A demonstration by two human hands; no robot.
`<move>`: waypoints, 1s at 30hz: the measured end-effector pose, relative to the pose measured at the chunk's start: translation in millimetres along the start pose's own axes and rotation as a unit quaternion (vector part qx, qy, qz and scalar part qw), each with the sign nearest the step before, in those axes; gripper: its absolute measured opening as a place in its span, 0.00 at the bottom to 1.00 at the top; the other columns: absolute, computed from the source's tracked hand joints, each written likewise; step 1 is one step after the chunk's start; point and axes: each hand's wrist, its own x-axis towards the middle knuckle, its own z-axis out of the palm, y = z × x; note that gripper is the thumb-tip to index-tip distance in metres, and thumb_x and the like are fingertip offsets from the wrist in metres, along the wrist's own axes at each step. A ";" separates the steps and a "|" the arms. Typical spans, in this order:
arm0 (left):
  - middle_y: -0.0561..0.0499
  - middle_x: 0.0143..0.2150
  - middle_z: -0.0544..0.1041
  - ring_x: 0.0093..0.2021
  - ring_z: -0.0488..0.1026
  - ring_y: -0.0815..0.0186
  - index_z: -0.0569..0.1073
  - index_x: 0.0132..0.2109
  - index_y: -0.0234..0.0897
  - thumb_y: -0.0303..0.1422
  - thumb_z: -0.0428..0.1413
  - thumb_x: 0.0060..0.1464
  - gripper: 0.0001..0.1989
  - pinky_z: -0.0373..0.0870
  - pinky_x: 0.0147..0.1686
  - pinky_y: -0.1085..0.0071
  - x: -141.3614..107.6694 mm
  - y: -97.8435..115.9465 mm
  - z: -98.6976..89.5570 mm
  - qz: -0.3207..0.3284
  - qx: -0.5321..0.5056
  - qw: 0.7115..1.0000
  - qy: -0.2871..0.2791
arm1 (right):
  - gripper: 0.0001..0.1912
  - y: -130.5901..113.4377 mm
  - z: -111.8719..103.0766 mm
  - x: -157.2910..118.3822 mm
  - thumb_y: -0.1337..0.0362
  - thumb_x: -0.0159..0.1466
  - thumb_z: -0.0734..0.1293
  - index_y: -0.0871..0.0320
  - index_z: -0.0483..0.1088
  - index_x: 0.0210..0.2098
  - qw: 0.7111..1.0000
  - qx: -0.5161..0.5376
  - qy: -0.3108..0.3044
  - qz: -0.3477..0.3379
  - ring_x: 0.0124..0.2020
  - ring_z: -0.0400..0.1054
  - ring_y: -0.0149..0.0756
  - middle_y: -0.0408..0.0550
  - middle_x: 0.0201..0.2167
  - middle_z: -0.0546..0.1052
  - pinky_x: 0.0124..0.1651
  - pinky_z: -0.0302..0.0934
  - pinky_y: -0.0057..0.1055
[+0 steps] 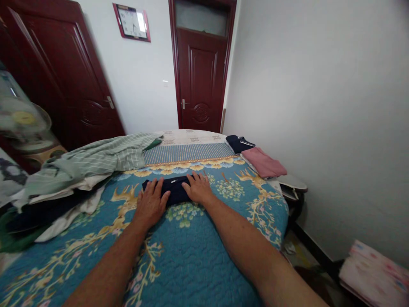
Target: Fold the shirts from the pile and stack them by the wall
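Centrally, both forearms are extended from the near edge over a blue quilt (pixel 191 256), palms down. No container's contents can be made out. The left hand (pixel 151 202) and right hand (pixel 198 187) are opened, fingers slightly spread, pressed flat on the ends of a folded navy garment (pixel 175 192). Piled clothes (pixel 86 164) are seen left; a folded pink garment (pixel 263 162) is seen far right.

- The garment (pixel 176 192) lies on the quilt (pixel 191 256).
- Left of the garment: clothes heap (pixel 92 160).
- Right of the garment, farther back: folded clothes (pixel 263 162).
- Behind the garment: door (pixel 204 76).
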 end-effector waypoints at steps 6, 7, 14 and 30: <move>0.23 0.73 0.67 0.72 0.65 0.39 0.56 0.77 0.23 0.46 0.43 0.72 0.38 0.63 0.68 0.42 5.0 -16.7 -8.5 -0.081 0.034 0.994 0.065 | 0.38 0.3 1.8 2.2 0.41 0.77 0.54 0.56 0.57 0.78 0.998 0.032 0.049 0.023 0.78 0.50 0.56 0.60 0.79 0.56 0.78 0.39 0.55; 0.22 0.68 0.71 0.68 0.69 0.37 0.57 0.77 0.22 0.46 0.42 0.72 0.38 0.67 0.64 0.41 5.0 -19.8 -11.4 -0.102 0.045 0.992 0.052 | 0.38 0.6 1.3 3.6 0.43 0.78 0.54 0.58 0.56 0.78 0.996 0.040 0.070 0.039 0.78 0.52 0.55 0.62 0.79 0.57 0.78 0.42 0.52; 0.24 0.59 0.79 0.59 0.79 0.37 0.61 0.74 0.24 0.50 0.46 0.71 0.37 0.73 0.56 0.46 0.5 -24.0 -24.0 -0.168 0.075 0.983 -0.005 | 0.33 9.8 -16.4 10.0 0.54 0.76 0.57 0.67 0.61 0.74 0.981 0.026 0.108 0.159 0.64 0.69 0.60 0.69 0.60 0.78 0.66 0.59 0.52; 0.32 0.58 0.81 0.61 0.78 0.48 0.67 0.71 0.31 0.32 0.68 0.55 0.39 0.70 0.62 0.58 4.4 -32.2 -23.5 -0.262 -0.268 0.927 0.033 | 0.14 29.1 -19.3 12.8 0.56 0.65 0.72 0.57 0.75 0.28 0.911 0.355 -0.042 0.204 0.27 0.73 0.37 0.50 0.26 0.79 0.29 0.61 0.29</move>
